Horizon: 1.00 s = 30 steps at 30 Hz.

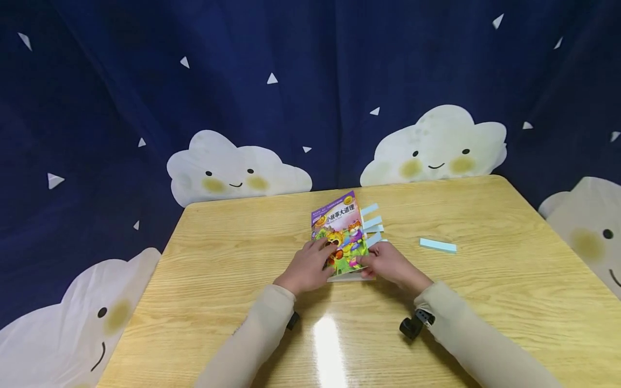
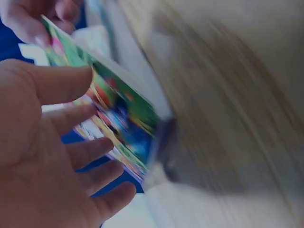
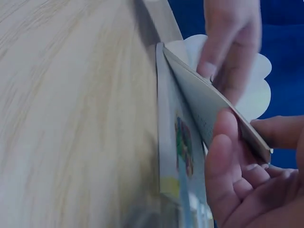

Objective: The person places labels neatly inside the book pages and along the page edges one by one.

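A colourful children's storybook (image 1: pixel 342 218) with a purple-topped cover lies tilted on the table, and pale blue sticky tabs (image 1: pixel 372 221) stick out past its right edge. My right hand (image 1: pixel 392 264) pinches the cover and some pages at the lower right corner. In the right wrist view that section (image 3: pixel 209 102) is lifted off the lower pages, where a small printed picture (image 3: pixel 184 145) shows. My left hand (image 1: pixel 309 265) rests its loosely spread fingers on the front cover near the spine. The left wrist view is blurred, with the fingers (image 2: pixel 97 147) extended over the cover.
To the right of the book lies a small light blue strip (image 1: pixel 438 246), perhaps a pad of tabs. The wooden table (image 1: pixel 233 237) ends at a dark blue curtain (image 1: pixel 310 81) with clouds. Black wrist devices (image 1: pixel 411 326) sit below the sleeves.
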Motion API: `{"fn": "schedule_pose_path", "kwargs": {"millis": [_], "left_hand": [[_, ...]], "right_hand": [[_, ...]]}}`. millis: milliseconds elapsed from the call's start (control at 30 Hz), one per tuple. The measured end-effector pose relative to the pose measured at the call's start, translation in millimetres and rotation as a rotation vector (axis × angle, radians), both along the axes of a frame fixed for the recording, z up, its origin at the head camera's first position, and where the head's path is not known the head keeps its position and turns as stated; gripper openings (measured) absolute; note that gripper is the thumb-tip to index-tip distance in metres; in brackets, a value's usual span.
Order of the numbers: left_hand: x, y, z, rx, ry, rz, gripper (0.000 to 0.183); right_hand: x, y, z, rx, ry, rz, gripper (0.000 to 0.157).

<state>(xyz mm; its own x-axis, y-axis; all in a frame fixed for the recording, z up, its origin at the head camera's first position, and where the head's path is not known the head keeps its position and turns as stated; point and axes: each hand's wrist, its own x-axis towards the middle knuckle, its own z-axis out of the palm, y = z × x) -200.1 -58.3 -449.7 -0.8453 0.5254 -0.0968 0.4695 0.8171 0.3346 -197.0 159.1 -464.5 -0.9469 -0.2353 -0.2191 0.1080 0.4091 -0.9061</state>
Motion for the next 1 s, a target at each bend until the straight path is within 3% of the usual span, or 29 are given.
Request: {"fn": "schedule_pose_path", "kwargs": {"millis": [167, 300, 400, 500, 600, 667, 733, 800, 1000], "left_hand": [[-3.4, -11, -6.4, -0.138, -0.089, -0.013, 0.06], [-2.2, -12, -5.3, -0.175, -0.091, -0.023, 0.059], [-1.5, -10, -2.1, -0.199, -0.067, -0.019, 0.059], [-0.8, -7, 0.0, -0.233, -0.047, -0.011, 0.06], [-0.5, -5, 0.3, -0.249, -0.045, 0.003, 0.06], [-0.3, -3, 0.1, -0.259, -0.04, 0.005, 0.06], [-0.4, -2, -1.3, -0.274, -0.034, 0.004, 0.06], [0.0, 0, -3.1, -0.291, -0.026, -0.002, 0.06], [2.0, 2, -6.6, -0.331, -0.016, -0.018, 0.062]], "right_hand": [[-1.1, 10, -3.3, 0.038, -0.074, 0.046, 0.024], [-2.0, 27, 2.5, 0.163, -0.082, 0.055, 0.029], [-2.7, 40, 8.7, 0.322, 0.039, 0.031, 0.031], [-2.5, 43, 10.4, 0.485, 0.306, 0.034, 0.031], [-1.7, 33, 5.6, 0.605, 0.608, 0.116, 0.033], [-0.8, 24, 1.4, 0.671, 0.741, 0.192, 0.033], [0.1, 17, -2.9, 0.721, 0.793, 0.276, 0.034], [1.1, 14, -6.1, 0.746, 0.786, 0.325, 0.032], [2.2, 12, -10.2, 0.731, 0.704, 0.332, 0.023]]}}
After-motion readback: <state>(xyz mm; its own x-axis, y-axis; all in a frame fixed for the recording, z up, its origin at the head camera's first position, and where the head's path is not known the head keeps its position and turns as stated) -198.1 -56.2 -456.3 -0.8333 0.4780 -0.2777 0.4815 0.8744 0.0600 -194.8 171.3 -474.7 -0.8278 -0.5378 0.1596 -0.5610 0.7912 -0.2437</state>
